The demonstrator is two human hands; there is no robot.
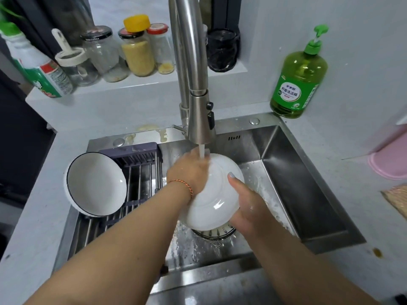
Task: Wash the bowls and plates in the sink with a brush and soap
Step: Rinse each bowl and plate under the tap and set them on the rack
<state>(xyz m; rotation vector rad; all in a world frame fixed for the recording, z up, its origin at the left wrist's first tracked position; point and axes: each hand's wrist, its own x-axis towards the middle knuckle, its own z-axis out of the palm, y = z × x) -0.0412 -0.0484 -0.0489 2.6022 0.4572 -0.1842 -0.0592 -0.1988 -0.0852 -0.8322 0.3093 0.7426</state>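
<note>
While water from the tap (199,119) runs at frame centre, the upturned bowl (211,194) sits between 2 hands: left hand (189,172) pressing its upper-left side, right hand (244,205) gripping its lower-right rim.

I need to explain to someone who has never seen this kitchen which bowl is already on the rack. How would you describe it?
Start at the steel sink; a dark rack spans its left side. The bowl on the rack leans there on its side, opening toward the camera. Unlike the plain white bowl under the tap, it has a thin dark rim line and no hand touches it.
</note>
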